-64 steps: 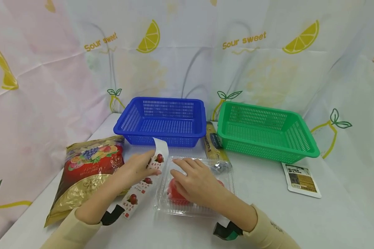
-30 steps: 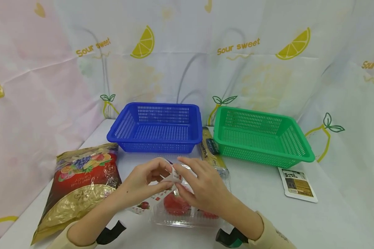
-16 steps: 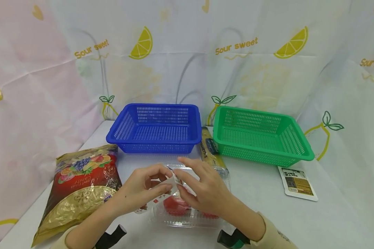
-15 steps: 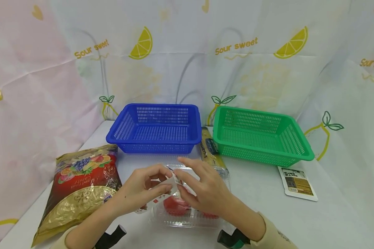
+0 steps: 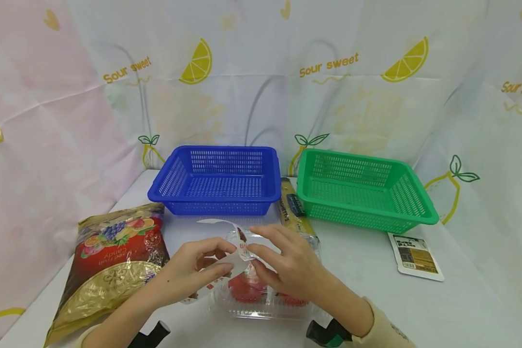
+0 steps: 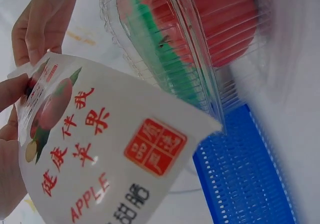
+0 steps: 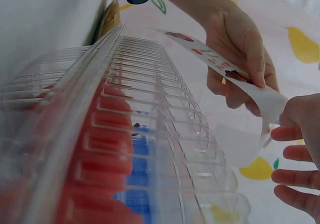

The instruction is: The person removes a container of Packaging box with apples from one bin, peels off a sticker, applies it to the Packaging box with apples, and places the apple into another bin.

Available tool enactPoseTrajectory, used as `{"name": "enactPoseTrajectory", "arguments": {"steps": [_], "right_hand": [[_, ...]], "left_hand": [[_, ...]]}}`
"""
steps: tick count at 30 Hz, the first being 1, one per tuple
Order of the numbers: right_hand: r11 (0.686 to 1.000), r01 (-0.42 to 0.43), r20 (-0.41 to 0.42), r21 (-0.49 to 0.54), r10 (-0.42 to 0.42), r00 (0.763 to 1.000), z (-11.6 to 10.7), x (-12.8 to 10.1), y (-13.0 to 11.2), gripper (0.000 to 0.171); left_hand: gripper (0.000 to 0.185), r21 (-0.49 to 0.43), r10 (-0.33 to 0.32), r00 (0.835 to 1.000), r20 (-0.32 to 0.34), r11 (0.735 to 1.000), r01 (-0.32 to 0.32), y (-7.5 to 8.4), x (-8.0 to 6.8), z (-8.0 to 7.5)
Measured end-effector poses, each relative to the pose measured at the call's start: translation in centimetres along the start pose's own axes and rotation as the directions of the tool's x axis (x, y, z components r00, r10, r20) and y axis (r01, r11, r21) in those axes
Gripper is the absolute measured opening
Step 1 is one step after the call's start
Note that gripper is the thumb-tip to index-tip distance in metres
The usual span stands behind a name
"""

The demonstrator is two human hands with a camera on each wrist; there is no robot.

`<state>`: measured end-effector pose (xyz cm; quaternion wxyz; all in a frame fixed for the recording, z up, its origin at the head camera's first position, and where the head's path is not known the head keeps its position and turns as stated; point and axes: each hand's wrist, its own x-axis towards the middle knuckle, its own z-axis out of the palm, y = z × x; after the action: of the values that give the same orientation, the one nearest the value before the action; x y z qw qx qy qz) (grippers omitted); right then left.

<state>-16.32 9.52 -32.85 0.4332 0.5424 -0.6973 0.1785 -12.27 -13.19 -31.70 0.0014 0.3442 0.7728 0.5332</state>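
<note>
A strip of white apple stickers (image 5: 242,244) with red print and fruit pictures is bent between the hands, over a clear plastic clamshell box (image 5: 261,312). My left hand (image 5: 193,270) pinches the strip between thumb and fingers from the left. From the right, my right hand (image 5: 292,261) pinches the strip at its bend with thumb and forefinger, its other fingers spread. The strip's free end curls away above the left fingers. A large printed label (image 6: 100,129) fills the left wrist view. Round red fruit (image 7: 107,144) shows through the box wall.
Behind the box stand a blue basket (image 5: 226,208) and a green basket (image 5: 365,217). Between them lies a spaghetti pack (image 5: 297,212). A candy bag (image 5: 113,261) is at the left, and a small flat white packet (image 5: 415,256) lies at the right.
Both hands came together over the box, the right from lying on it. The strip was folded into a bend, and its free end now sticks out to the upper left.
</note>
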Motion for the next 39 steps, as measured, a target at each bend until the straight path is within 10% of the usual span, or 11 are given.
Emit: {"name": "enactPoseTrajectory", "arguments": {"steps": [18,39], "right_hand": [[1.000,-0.020,0.017,-0.012,0.021,1.000,-0.2,-0.1,0.1,0.015],[1.000,-0.009,-0.021,-0.023,0.008,1.000,-0.2,-0.2,0.1,0.018]], "left_hand": [[0.016,0.060,-0.138,0.988,-0.072,0.988,0.143,-2.7,-0.6,-1.3],[0.032,0.194,-0.427,0.886,-0.183,0.868,0.458,-7.3,-1.2,-3.0]]}}
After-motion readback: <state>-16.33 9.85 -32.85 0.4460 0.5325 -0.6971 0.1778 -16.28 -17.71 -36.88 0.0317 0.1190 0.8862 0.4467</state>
